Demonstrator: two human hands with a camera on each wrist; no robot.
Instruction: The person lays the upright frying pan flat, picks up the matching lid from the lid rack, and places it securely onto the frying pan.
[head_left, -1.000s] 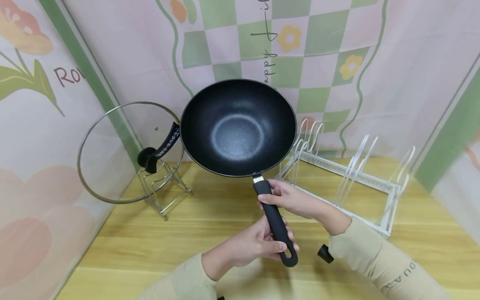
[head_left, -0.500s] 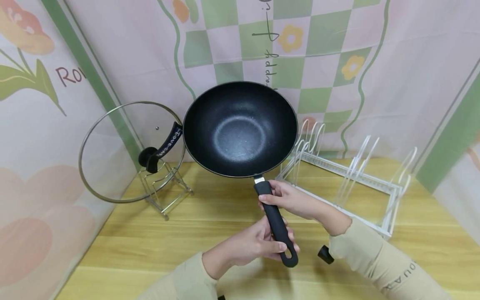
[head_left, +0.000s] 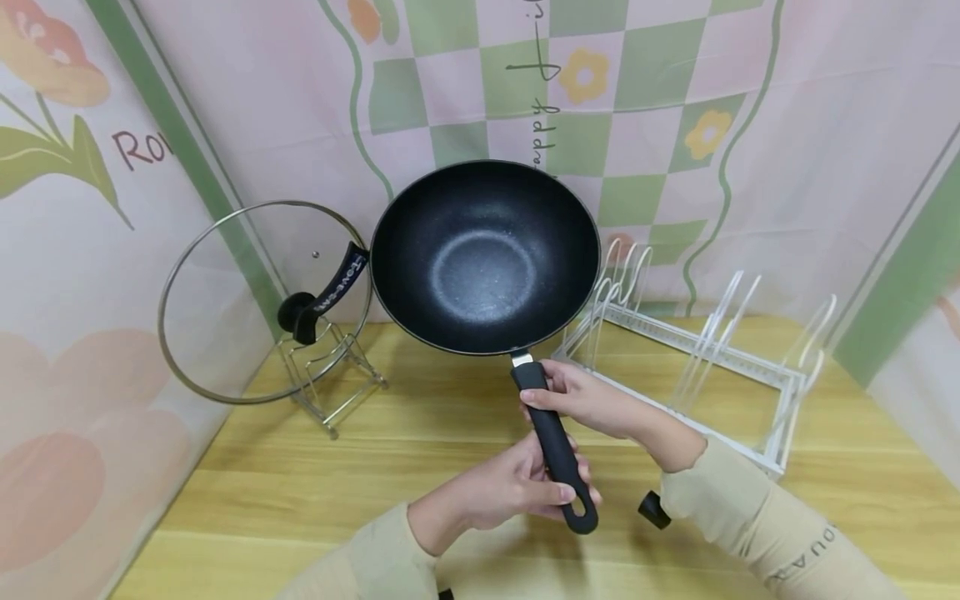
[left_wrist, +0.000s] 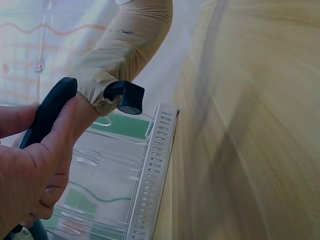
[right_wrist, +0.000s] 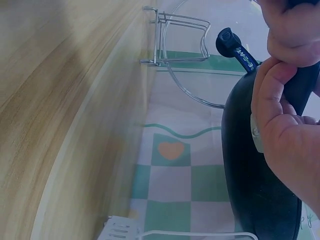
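Both hands hold up a black wok (head_left: 483,258) by its long black handle (head_left: 553,450), its inside facing the head camera. The left hand (head_left: 510,487) grips the handle near the looped end, thumb on top. Higher up, close to the metal neck, the right hand (head_left: 573,398) wraps the same handle. In the right wrist view the dark outside of the wok (right_wrist: 255,165) hangs off the wooden tabletop, the right hand (right_wrist: 290,125) beside its neck. The left wrist view shows the left hand (left_wrist: 35,170) pinching the handle end (left_wrist: 55,107).
At left a glass lid (head_left: 225,333) with a black handle leans upright in a small wire stand (head_left: 330,400). A white rack (head_left: 720,358) with several wire loops stands at right on the wooden table (head_left: 285,500). Patterned cloth (head_left: 667,67) hangs behind.
Wok and hands appear shifted very slightly to the right in the head view, along with a small shift of the whole scene. Both grips stay the same.
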